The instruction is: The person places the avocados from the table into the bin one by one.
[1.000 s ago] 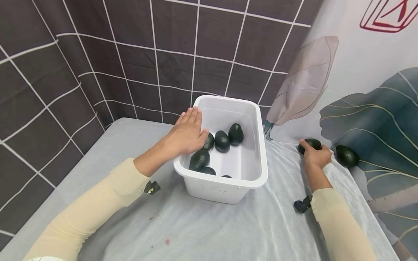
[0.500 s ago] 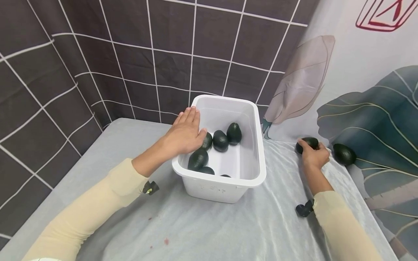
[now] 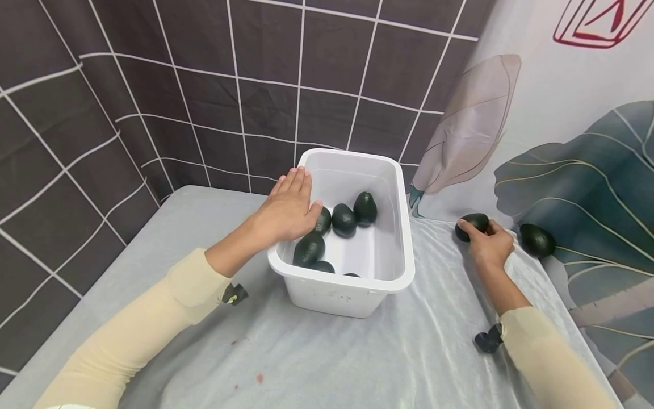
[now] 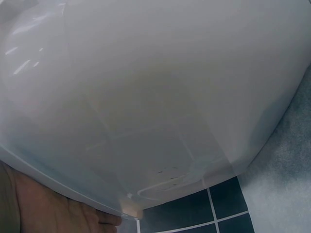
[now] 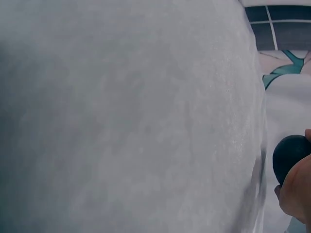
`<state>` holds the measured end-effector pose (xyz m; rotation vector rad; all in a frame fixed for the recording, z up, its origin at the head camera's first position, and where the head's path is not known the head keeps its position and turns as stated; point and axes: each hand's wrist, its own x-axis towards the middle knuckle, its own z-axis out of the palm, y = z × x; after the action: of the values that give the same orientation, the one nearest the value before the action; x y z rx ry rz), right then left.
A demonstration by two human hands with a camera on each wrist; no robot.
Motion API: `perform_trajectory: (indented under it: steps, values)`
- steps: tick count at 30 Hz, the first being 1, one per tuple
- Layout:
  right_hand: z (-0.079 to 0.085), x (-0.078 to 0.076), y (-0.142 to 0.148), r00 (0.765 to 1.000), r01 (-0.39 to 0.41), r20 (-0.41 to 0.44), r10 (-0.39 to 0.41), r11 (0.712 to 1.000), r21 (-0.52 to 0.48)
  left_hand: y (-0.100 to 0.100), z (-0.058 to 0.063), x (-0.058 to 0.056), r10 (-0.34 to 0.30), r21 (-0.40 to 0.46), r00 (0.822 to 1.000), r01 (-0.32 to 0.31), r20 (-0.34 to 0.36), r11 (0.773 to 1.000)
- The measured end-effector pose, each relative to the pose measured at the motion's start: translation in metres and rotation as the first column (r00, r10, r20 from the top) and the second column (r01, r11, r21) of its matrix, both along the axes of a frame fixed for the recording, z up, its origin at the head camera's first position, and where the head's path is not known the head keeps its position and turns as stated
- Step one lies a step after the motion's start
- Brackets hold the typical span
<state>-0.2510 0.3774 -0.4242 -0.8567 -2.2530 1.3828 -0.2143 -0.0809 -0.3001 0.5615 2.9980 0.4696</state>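
My left hand (image 3: pixel 287 211) lies with straight fingers along the left rim of a white plastic tub (image 3: pixel 409 250). Inside the tub are several dark green avocados (image 3: pixel 344 220), some partly hidden by the hand and the front wall. In the left wrist view, the tub's outer wall (image 4: pixel 146 97) fills most of the picture, with the left hand (image 4: pixel 53 208) at its rim. To the right of the tub, my right hand (image 3: pixel 491 243) grips an avocado (image 3: pixel 475 222) between thumb and fingers. The right wrist view shows that avocado (image 5: pixel 290 158) beside the hand (image 5: pixel 297 194).
Another avocado (image 3: pixel 536 241) lies just right of the right hand, by the printed curtain (image 3: pixel 572 176). A grey cloth (image 3: pixel 317 358) covers the table. Behind the tub hangs a dark sheet (image 3: pixel 271 108) with white grid lines.
The right hand has shifted slightly left with the avocado, away from the other avocado on its right. The left hand stays at the tub's rim.
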Motion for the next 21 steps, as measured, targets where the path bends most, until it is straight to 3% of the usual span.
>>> perform_trajectory:
  steps: [6, 15, 21]
  values:
    - [0.004, 0.007, -0.004, 0.998, -0.058, -0.002, 0.058, 0.996, 0.067, -0.001, 0.0, 0.0, -0.004, -0.004, 1.0, 0.004, -0.004, 1.0]
    - [0.01, 0.012, -0.012, 0.995, -0.096, -0.014, 0.097, 0.995, 0.02, -0.001, 0.0, 0.0, -0.008, 0.0, 1.0, 0.008, -0.004, 1.0]
    - [0.016, 0.018, -0.02, 0.991, -0.134, -0.006, 0.135, 0.988, 0.073, -0.001, 0.001, 0.001, -0.003, -0.003, 1.0, 0.003, -0.004, 1.0]
